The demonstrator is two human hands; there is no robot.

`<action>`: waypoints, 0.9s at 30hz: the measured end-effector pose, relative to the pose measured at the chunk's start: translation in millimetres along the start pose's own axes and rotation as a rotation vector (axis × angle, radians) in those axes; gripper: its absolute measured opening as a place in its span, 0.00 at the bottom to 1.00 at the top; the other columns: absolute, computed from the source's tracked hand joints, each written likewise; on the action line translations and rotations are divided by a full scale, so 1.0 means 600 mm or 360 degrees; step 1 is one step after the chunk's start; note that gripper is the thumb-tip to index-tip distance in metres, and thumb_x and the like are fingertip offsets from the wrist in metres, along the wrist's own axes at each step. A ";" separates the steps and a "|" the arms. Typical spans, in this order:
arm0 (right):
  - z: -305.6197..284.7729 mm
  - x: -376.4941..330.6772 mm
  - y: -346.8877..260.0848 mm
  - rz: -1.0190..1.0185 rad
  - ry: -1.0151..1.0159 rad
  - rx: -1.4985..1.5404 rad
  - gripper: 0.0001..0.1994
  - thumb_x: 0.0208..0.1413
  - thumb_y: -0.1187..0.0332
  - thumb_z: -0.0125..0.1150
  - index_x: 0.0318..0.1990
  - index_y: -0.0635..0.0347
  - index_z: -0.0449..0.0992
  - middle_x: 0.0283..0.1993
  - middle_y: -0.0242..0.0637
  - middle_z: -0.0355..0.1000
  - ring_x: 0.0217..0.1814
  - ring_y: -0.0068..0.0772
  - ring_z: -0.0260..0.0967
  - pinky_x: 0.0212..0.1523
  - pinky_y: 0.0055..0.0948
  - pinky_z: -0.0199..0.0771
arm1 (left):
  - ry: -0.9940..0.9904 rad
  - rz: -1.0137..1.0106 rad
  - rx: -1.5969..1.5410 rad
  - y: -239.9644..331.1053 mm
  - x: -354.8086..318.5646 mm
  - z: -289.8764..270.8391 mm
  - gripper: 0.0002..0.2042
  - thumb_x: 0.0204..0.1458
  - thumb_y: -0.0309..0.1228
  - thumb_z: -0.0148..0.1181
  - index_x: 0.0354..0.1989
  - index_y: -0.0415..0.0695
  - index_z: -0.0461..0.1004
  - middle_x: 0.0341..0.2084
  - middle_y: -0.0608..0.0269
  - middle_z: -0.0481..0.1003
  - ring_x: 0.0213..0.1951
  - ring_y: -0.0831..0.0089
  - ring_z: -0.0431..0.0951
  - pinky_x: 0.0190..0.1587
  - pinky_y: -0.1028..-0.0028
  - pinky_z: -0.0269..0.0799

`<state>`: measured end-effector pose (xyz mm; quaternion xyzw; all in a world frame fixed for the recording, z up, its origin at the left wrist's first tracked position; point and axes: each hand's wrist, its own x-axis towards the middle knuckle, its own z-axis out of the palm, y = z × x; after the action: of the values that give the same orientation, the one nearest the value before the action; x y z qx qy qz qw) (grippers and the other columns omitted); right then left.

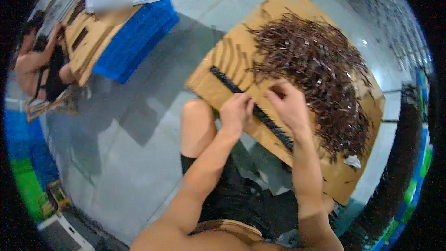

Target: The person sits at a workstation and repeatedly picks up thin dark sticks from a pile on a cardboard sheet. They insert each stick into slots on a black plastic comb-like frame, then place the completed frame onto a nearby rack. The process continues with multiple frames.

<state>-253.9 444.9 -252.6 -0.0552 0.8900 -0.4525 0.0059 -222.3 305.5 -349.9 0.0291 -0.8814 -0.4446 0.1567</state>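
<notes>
A long black strip (253, 107) lies slanted on a brown cardboard sheet (218, 81), right in front of the person's knee (197, 123). Both hands sit on it, near the middle. The left hand (236, 113) is curled over the strip w/ fingers bunched tight together, looks like pinching it, but I can't tell for sure what's under the fingertips. The right hand (289, 104) is just beside it, fingers bent & close together, tips at the edge of the big pile; can't tell if it's got a piece.

The pile of thin dark brown strips (311, 74) is huge & messy, covers most of the cardboard to the right of the hands. A few bits lie loose on the bare cardboard to the left of the pile. A small white scrap (352, 161) sits near the pile's lower edge.

The cardboard sits on a grey floor (139, 125). Far left, another person (39, 65) sits by more cardboard & a blue crate (139, 37).

What could go bad, I think: the pile is so tangled that pulling 1 piece may drag lots more out onto the floor. The black strip hangs close to the cardboard edge, so a push could slide it off. Thin bits may poke fingers.
</notes>
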 end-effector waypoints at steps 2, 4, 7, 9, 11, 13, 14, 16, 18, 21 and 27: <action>0.014 0.000 0.050 -0.0016 0.0004 0.0099 0.12 0.51 0.66 0.63 0.38 0.64 0.75 0.34 0.48 0.77 0.36 0.44 0.77 0.38 0.34 0.75 | -0.0035 0.0036 0.0032 0.012 0.002 0.013 0.07 0.48 0.33 0.64 0.30 0.42 0.78 0.27 0.52 0.77 0.29 0.56 0.78 0.32 0.66 0.73; 0.036 -0.003 0.068 -0.0039 0.0001 0.0003 0.11 0.50 0.66 0.64 0.37 0.63 0.76 0.34 0.47 0.77 0.36 0.47 0.76 0.37 0.35 0.75 | -0.0097 0.0007 0.0032 0.017 0.000 0.011 0.07 0.48 0.31 0.63 0.32 0.42 0.77 0.28 0.52 0.76 0.30 0.54 0.77 0.33 0.65 0.73; 0.058 -0.014 0.063 0.0039 -0.0066 0.0080 0.11 0.51 0.67 0.63 0.40 0.62 0.75 0.35 0.48 0.77 0.39 0.49 0.76 0.39 0.37 0.75 | -0.0154 -0.0008 0.0040 0.017 -0.005 0.002 0.07 0.49 0.31 0.61 0.33 0.42 0.76 0.29 0.52 0.76 0.31 0.53 0.77 0.34 0.63 0.72; 0.065 -0.016 0.056 0.0047 -0.0087 0.0020 0.12 0.51 0.67 0.62 0.42 0.61 0.74 0.36 0.49 0.76 0.40 0.50 0.75 0.40 0.38 0.75 | -0.0140 0.0010 0.0043 0.011 -0.005 -0.006 0.07 0.49 0.31 0.60 0.33 0.42 0.76 0.29 0.53 0.75 0.32 0.52 0.76 0.34 0.61 0.72; 0.068 -0.015 0.047 0.0048 -0.0106 -0.0065 0.12 0.52 0.68 0.61 0.44 0.61 0.73 0.37 0.49 0.76 0.41 0.52 0.75 0.41 0.39 0.74 | -0.0099 0.0028 0.0025 0.009 -0.006 -0.008 0.05 0.49 0.30 0.60 0.32 0.43 0.76 0.28 0.55 0.75 0.32 0.53 0.76 0.34 0.60 0.72; 0.070 -0.013 0.037 0.0041 -0.0123 -0.0173 0.13 0.52 0.68 0.60 0.45 0.60 0.73 0.38 0.50 0.76 0.42 0.53 0.74 0.41 0.40 0.74 | -0.0123 0.0011 0.0046 0.006 -0.008 -0.008 0.05 0.49 0.30 0.60 0.32 0.43 0.75 0.27 0.55 0.74 0.32 0.53 0.76 0.34 0.59 0.72; 0.070 -0.012 0.036 0.0070 -0.0128 -0.0184 0.13 0.52 0.68 0.60 0.45 0.60 0.73 0.38 0.50 0.76 0.42 0.53 0.74 0.42 0.40 0.74 | -0.0129 0.0003 0.0056 0.007 -0.007 -0.007 0.05 0.49 0.30 0.60 0.31 0.44 0.75 0.27 0.55 0.74 0.31 0.53 0.76 0.34 0.59 0.72; 0.070 -0.012 0.041 0.0125 -0.0142 -0.0204 0.13 0.52 0.69 0.60 0.45 0.60 0.72 0.38 0.50 0.76 0.42 0.54 0.73 0.42 0.39 0.74 | -0.0143 -0.0012 0.0082 0.011 -0.006 -0.005 0.05 0.48 0.31 0.60 0.31 0.44 0.75 0.27 0.55 0.74 0.31 0.53 0.76 0.34 0.59 0.72; 0.066 -0.010 0.047 0.0129 -0.0140 -0.0118 0.13 0.52 0.69 0.61 0.44 0.62 0.72 0.38 0.50 0.76 0.42 0.53 0.74 0.42 0.38 0.74 | -0.0220 -0.0065 0.0058 0.015 -0.005 -0.009 0.08 0.48 0.31 0.61 0.34 0.42 0.75 0.30 0.51 0.75 0.34 0.51 0.76 0.36 0.60 0.72; 0.062 -0.005 0.095 0.0081 -0.0086 0.0146 0.13 0.52 0.69 0.63 0.42 0.65 0.71 0.35 0.48 0.76 0.38 0.45 0.75 0.40 0.34 0.73 | -0.0207 -0.0060 0.0093 0.024 -0.001 -0.003 0.08 0.48 0.31 0.61 0.34 0.42 0.75 0.31 0.52 0.75 0.35 0.52 0.76 0.37 0.61 0.72; 0.083 -0.008 0.087 0.0099 -0.0048 0.0140 0.11 0.51 0.69 0.65 0.38 0.64 0.73 0.32 0.44 0.76 0.34 0.35 0.74 0.37 0.31 0.72 | -0.0310 -0.0101 0.0137 -0.012 -0.007 0.003 0.08 0.47 0.32 0.60 0.34 0.42 0.75 0.33 0.51 0.75 0.36 0.51 0.76 0.39 0.58 0.73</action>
<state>-250.8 436.0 -323.9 -0.0341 0.8704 -0.4899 0.0359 -219.4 303.0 -357.7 0.0203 -0.9094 -0.4118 0.0550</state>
